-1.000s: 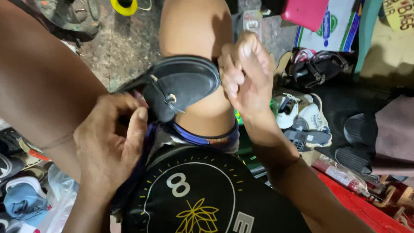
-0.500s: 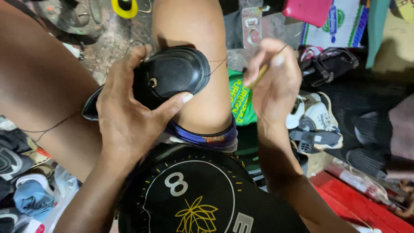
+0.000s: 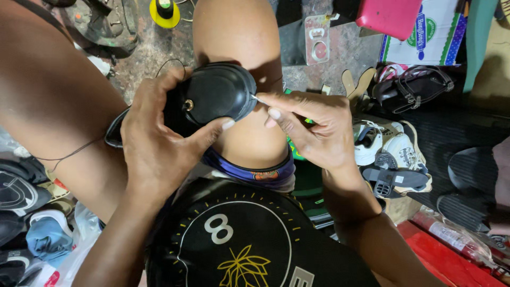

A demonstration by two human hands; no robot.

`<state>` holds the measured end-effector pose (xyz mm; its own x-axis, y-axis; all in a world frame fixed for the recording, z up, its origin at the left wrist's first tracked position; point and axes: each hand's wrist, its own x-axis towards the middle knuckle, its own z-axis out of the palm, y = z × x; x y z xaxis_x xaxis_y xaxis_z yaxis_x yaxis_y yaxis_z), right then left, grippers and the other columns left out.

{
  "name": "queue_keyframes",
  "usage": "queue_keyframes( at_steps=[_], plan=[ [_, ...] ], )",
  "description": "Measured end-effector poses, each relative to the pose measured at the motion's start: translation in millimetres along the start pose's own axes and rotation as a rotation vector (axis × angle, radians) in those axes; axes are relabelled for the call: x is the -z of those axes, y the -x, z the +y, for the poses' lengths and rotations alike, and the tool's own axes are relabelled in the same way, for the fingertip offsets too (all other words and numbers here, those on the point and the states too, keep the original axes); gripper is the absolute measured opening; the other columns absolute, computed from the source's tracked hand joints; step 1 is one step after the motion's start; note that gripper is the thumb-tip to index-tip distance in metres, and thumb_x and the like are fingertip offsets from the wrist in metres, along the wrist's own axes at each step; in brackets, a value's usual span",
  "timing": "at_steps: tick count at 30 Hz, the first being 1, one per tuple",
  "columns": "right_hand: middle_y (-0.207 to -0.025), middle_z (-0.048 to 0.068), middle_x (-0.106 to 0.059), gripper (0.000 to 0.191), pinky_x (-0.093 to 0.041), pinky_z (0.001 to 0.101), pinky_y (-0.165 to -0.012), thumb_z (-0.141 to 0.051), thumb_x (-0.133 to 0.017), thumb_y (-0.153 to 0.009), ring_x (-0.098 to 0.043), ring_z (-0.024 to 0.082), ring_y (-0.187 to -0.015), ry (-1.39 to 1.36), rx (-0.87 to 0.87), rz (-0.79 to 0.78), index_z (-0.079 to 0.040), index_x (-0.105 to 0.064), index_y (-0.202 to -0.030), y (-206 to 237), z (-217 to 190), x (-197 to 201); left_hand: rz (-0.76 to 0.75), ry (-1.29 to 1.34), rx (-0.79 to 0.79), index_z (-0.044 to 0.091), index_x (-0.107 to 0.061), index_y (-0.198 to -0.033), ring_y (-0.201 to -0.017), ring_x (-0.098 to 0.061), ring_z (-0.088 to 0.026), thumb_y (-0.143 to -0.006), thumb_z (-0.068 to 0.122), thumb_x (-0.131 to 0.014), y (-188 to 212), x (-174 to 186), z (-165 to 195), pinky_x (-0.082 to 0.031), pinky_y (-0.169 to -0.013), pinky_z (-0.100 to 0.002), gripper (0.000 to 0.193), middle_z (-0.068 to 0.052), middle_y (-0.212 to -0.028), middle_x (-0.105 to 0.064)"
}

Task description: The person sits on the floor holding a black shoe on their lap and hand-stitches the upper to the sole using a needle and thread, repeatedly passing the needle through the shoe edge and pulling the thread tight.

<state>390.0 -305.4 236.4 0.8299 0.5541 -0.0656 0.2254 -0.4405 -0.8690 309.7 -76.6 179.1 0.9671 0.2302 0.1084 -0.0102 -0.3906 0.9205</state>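
Shoe stitching at the toe edge

Shoes lie heaped at the far left, a dark pile (image 3: 16,191) beside the person's leg. Next comes the left hand (image 3: 159,143), clenched around a black leather shoe (image 3: 212,95): the thumb runs under the toe and the fingers wrap over the back, pressing the shoe against the raised knee (image 3: 239,42). A small brass stud shows on the upper. A thin thread (image 3: 69,155) trails from the shoe across the left thigh.

At the toe's right edge the right hand (image 3: 313,127) pinches something fine and pale, probably a needle (image 3: 258,99), between thumb and forefinger, its tip touching the seam where upper meets sole. It looks like 1 stitch is being set or drawn at the toe; I judge the sewing is mid-course, though how much seam remains cannot be told. The next move seems to call for a steady push or pull along the seam line, with the left hand holding the shoe from twisting.

Further right, on the floor, lie white sneakers (image 3: 393,146) and a black sandal (image 3: 411,93), well apart from the work.
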Motion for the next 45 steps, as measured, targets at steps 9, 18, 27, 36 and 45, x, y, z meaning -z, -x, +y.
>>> queue_keyframes(
  at_steps=[9, 18, 27, 36, 45],
  plan=[
    [-0.094, 0.01, -0.076, 0.024, -0.057, 0.0261, -0.073, 0.003, -0.067, -0.102, -0.07, 0.013, -0.078, 0.124, -0.01, -0.033, -0.003, -0.073, -0.124, -1, -6, 1, 0.04, -0.054, -0.019, -0.001, -0.056, -0.139, -0.11, -0.069, -0.027, -0.08, 0.026, -0.101, 8, -8, -4, -0.058, -0.099, -0.036, 0.079, -0.016, -0.12, -0.062],
    [-0.097, 0.012, -0.075, 0.026, -0.058, 0.0315, -0.074, 0.0, -0.068, -0.099, -0.073, 0.021, -0.083, 0.395, 0.136, -0.05, -0.006, -0.073, -0.123, -4, -16, 7, 0.059, -0.078, -0.082, 0.001, -0.053, -0.139, -0.105, -0.069, -0.025, -0.084, 0.028, -0.101, 10, -6, -5, -0.059, -0.094, -0.034, 0.078, -0.015, -0.116, -0.062],
    [-0.084, 0.008, -0.068, 0.027, -0.051, 0.0373, -0.06, -0.009, -0.074, -0.09, -0.064, 0.023, -0.068, 0.622, 0.212, -0.194, -0.012, -0.077, -0.116, -13, -15, 15, 0.079, -0.129, -0.01, 0.004, -0.056, -0.134, -0.1, -0.065, -0.026, -0.075, 0.035, -0.102, 13, -17, -3, -0.06, -0.087, -0.035, 0.081, -0.013, -0.113, -0.059],
    [-0.091, 0.006, -0.067, 0.041, -0.053, 0.0367, -0.063, -0.005, -0.073, -0.089, -0.066, 0.024, -0.076, 0.811, 0.339, -0.236, -0.008, -0.068, -0.129, -25, -30, 1, 0.12, -0.044, 0.002, 0.007, -0.058, -0.136, -0.088, -0.065, -0.018, -0.082, 0.036, -0.101, 15, -22, -19, -0.061, -0.074, -0.027, 0.075, -0.009, -0.116, -0.061],
    [-0.081, 0.004, -0.068, 0.014, -0.049, 0.0343, -0.054, 0.0, -0.071, -0.081, -0.066, 0.018, -0.067, 0.893, 0.354, -0.334, -0.007, -0.065, -0.091, -48, -28, -19, 0.142, -0.023, -0.041, 0.007, -0.059, -0.135, -0.092, -0.068, -0.019, -0.082, 0.035, -0.102, 3, -15, -15, -0.06, -0.075, -0.029, 0.074, -0.01, -0.116, -0.061]
  ],
)
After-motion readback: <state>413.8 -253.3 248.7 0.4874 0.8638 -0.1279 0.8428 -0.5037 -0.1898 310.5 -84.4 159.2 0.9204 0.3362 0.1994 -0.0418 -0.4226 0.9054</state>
